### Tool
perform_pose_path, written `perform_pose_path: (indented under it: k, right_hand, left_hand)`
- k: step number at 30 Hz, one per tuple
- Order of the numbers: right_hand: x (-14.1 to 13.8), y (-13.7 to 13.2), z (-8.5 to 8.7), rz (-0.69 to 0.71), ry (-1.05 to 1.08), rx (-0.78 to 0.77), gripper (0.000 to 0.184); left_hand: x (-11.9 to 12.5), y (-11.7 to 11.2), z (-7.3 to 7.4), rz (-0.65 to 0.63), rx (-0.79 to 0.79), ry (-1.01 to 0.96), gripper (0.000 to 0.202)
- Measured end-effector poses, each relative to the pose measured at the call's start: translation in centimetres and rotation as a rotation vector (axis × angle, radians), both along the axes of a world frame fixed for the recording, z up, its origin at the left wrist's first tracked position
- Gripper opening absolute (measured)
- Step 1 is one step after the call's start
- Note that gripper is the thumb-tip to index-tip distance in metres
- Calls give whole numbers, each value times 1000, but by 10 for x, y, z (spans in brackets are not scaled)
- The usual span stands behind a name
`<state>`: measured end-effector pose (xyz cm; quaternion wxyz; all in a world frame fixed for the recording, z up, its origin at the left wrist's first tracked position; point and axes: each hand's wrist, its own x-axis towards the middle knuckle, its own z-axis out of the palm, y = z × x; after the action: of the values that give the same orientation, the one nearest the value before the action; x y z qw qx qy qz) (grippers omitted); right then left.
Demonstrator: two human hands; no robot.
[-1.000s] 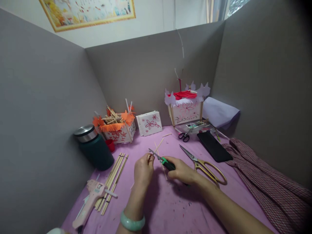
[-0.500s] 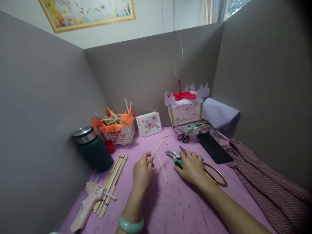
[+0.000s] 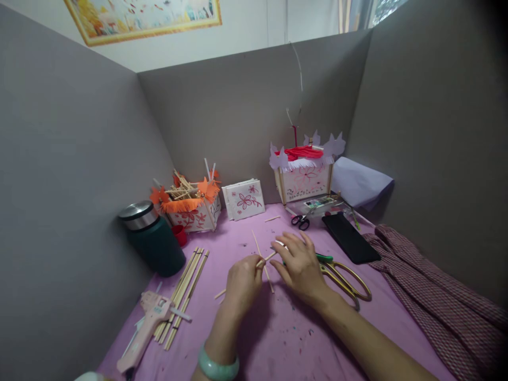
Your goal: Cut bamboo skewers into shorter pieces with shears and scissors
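Low at frame centre, on the pink mat (image 3: 278, 338), I see the left hand (image 3: 242, 283) pinching a thin wooden stick (image 3: 268, 257) while the right hand (image 3: 301, 267), fingers spread, touches its tip, where too firm a bend could snap it.

Right hand (image 3: 299, 267) (cutters (image 3: 324, 259) laid down) now reaches stick (image 3: 266, 257).

**Grey boards around a pink table**

Three plain grey boards close in the table: one on the left (image 3: 71, 159), one at the back (image 3: 246, 116), one on the right (image 3: 428, 132). A pink cloth (image 3: 286, 338), speckled with small marks, covers the tabletop. Above the back board is a white wall (image 3: 246, 42) with a gold-framed picture (image 3: 138, 16). A window (image 3: 381, 8) shows at the top right. The light is soft and even.
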<state>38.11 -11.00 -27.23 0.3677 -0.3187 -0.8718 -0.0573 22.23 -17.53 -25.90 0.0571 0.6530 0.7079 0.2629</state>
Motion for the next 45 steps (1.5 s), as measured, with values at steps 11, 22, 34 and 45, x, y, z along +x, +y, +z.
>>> perform_pose_path:
  k: [11,22,34,45]
  right_hand:
    - [-1,7,-18,22,-97,62,22]
    - [6,23,-15,-416,-73,-484,35]
    - [18,19,-19,-288,-353,-426,57]
    - [6,24,-5,92,796,-845,58]
  left_hand:
    - [3,-2,-4,10,9,88,32]
    - [11,7,-7,30,229,-658,31]
    - [0,8,-3,-46,260,-1130,27]
    - [18,1,1,-191,-29,-930,21]
